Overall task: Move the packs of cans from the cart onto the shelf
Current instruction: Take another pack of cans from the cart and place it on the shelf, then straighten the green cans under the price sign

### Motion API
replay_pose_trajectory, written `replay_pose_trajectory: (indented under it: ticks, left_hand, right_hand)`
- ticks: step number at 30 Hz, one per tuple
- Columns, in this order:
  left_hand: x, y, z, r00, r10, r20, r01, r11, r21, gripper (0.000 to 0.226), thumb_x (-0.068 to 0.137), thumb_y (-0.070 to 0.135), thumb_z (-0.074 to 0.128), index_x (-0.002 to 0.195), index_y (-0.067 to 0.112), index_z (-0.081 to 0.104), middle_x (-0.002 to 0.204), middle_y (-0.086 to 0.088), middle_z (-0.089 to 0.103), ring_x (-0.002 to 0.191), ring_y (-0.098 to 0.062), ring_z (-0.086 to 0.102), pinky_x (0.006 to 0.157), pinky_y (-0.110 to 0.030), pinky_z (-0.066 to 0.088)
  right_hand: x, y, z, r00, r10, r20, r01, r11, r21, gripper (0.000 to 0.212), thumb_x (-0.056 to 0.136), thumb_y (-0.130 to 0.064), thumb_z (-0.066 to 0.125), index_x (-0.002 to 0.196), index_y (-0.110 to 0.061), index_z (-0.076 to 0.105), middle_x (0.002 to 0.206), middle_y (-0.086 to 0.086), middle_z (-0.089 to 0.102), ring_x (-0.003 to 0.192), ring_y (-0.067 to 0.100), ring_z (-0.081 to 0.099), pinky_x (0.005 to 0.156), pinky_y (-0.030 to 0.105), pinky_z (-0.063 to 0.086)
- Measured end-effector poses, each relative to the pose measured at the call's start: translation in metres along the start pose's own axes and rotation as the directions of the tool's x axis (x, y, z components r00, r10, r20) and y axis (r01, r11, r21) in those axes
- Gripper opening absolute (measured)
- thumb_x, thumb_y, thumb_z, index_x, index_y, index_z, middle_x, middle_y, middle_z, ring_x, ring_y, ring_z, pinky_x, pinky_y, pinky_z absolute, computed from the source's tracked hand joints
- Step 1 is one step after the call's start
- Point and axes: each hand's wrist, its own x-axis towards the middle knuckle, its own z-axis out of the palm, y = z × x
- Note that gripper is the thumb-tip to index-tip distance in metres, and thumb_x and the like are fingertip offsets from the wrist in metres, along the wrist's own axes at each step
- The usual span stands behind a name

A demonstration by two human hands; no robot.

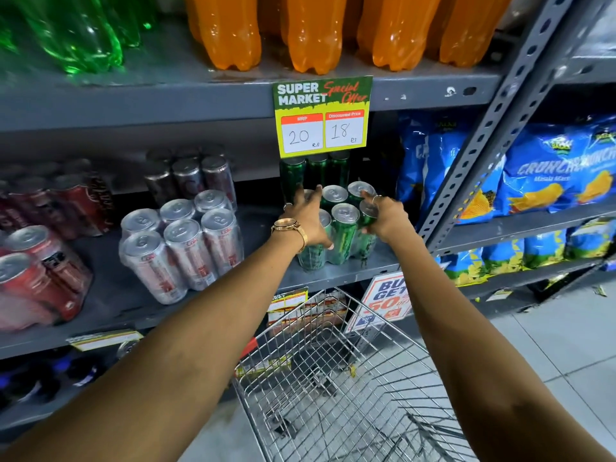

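A shrink-wrapped pack of green cans (343, 228) stands on the grey middle shelf (260, 225), near its front edge. My left hand (308, 216), with a gold watch on the wrist, is pressed against the pack's left side. My right hand (383, 216) grips its right side, fingers over a can top. More green cans (310, 173) stand behind it. The wire cart (336, 378) sits below my arms, and I see no packs in it.
A silver can pack (180, 245) and red can packs (36, 271) stand to the left on the same shelf. A yellow price sign (323, 116) hangs above the green cans. Orange bottles (316, 31) fill the upper shelf. Blue chip bags (550, 181) lie right of a slotted upright (493, 128).
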Motion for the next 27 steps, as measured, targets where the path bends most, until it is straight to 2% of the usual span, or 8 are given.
replay_pose_trajectory:
  ticks: [2, 5, 9, 13, 16, 20, 23, 27]
  left_hand:
    - [-0.022, -0.006, -0.001, 0.998, 0.046, -0.048, -0.048, 0.997, -0.055, 0.138, 0.054, 0.048, 0.086, 0.153, 0.026, -0.007, 0.162, -0.014, -0.012, 0.147, -0.044, 0.007, 0.113, -0.057, 0.031]
    - [-0.079, -0.037, -0.003, 0.943, 0.056, -0.327, -0.066, 0.998, -0.019, 0.133, 0.057, 0.059, 0.079, 0.154, 0.017, -0.002, 0.162, -0.017, -0.002, 0.15, -0.034, 0.0, 0.12, -0.05, 0.02]
    - [-0.147, -0.111, -0.013, 0.758, -0.173, -0.628, 0.28, 0.957, 0.076, 0.128, 0.053, 0.055, 0.08, 0.152, 0.012, 0.013, 0.159, -0.025, 0.012, 0.146, -0.046, 0.008, 0.116, -0.059, 0.018]
    - [-0.16, -0.168, -0.039, 0.707, -0.611, -0.356, 0.623, 0.776, -0.095, 0.129, 0.065, 0.038, 0.083, 0.152, 0.021, -0.011, 0.155, -0.036, 0.004, 0.142, -0.054, 0.011, 0.11, -0.064, 0.023]
    - [-0.152, -0.189, -0.042, 0.805, -0.567, -0.176, 0.506, 0.81, -0.298, 0.122, 0.072, 0.032, 0.079, 0.153, 0.027, -0.012, 0.142, -0.032, 0.041, 0.128, -0.049, 0.045, 0.101, -0.047, 0.042]
    - [-0.149, -0.194, -0.043, 0.83, -0.499, -0.249, 0.416, 0.851, -0.321, 0.102, 0.081, 0.02, 0.071, 0.153, 0.033, 0.0, 0.13, -0.029, 0.054, 0.117, -0.047, 0.055, 0.097, -0.046, 0.046]
    - [-0.146, -0.207, -0.049, 0.851, -0.474, -0.224, 0.381, 0.853, -0.358, 0.097, 0.08, 0.012, 0.069, 0.151, 0.041, 0.009, 0.129, -0.026, 0.057, 0.118, -0.044, 0.056, 0.1, -0.044, 0.047]
    - [-0.142, -0.216, -0.055, 0.879, -0.431, -0.206, 0.347, 0.873, -0.343, 0.099, 0.077, 0.009, 0.068, 0.149, 0.047, 0.011, 0.12, -0.017, 0.066, 0.113, -0.039, 0.062, 0.099, -0.043, 0.05]
  right_hand:
    - [-0.016, -0.003, 0.006, 0.993, -0.065, -0.101, 0.055, 0.994, -0.093, 0.078, 0.079, -0.003, 0.063, 0.148, -0.017, 0.028, 0.15, 0.024, 0.033, 0.137, 0.042, 0.035, 0.108, 0.046, 0.037]
    - [-0.064, -0.031, 0.024, 0.931, -0.249, -0.268, 0.251, 0.968, -0.029, 0.081, 0.078, -0.007, 0.062, 0.149, -0.008, 0.023, 0.153, 0.024, 0.028, 0.143, 0.04, 0.022, 0.115, 0.045, 0.026]
    - [-0.109, -0.104, 0.074, 0.85, -0.522, -0.069, 0.524, 0.827, 0.204, 0.087, 0.071, -0.01, 0.073, 0.147, -0.01, 0.03, 0.147, 0.017, 0.043, 0.138, 0.031, 0.039, 0.115, 0.032, 0.03]
    - [-0.107, -0.168, 0.115, 0.847, -0.506, 0.165, 0.489, 0.862, 0.131, 0.097, 0.076, -0.011, 0.072, 0.152, -0.028, 0.013, 0.153, 0.024, 0.028, 0.139, 0.039, 0.034, 0.111, 0.042, 0.038]
    - [-0.092, -0.192, 0.125, 0.88, -0.442, 0.177, 0.423, 0.896, 0.134, 0.086, 0.08, -0.011, 0.068, 0.15, -0.029, 0.022, 0.135, 0.024, 0.04, 0.123, 0.043, 0.048, 0.106, 0.039, 0.044]
    - [-0.094, -0.185, 0.127, 0.922, -0.388, 0.018, 0.374, 0.9, 0.223, 0.041, 0.091, -0.008, 0.054, 0.132, -0.003, 0.052, 0.097, -0.002, 0.055, 0.106, 0.026, 0.054, 0.075, 0.007, 0.041]
    - [-0.109, -0.185, 0.133, 0.929, -0.363, -0.064, 0.369, 0.914, 0.166, 0.051, 0.087, -0.011, 0.059, 0.137, -0.015, 0.05, 0.121, 0.018, 0.054, 0.106, 0.034, 0.058, 0.087, 0.023, 0.041]
    - [-0.125, -0.187, 0.139, 0.941, -0.325, -0.096, 0.337, 0.925, 0.178, 0.059, 0.085, -0.013, 0.062, 0.14, -0.027, 0.047, 0.125, 0.019, 0.049, 0.106, 0.04, 0.058, 0.098, 0.037, 0.045]
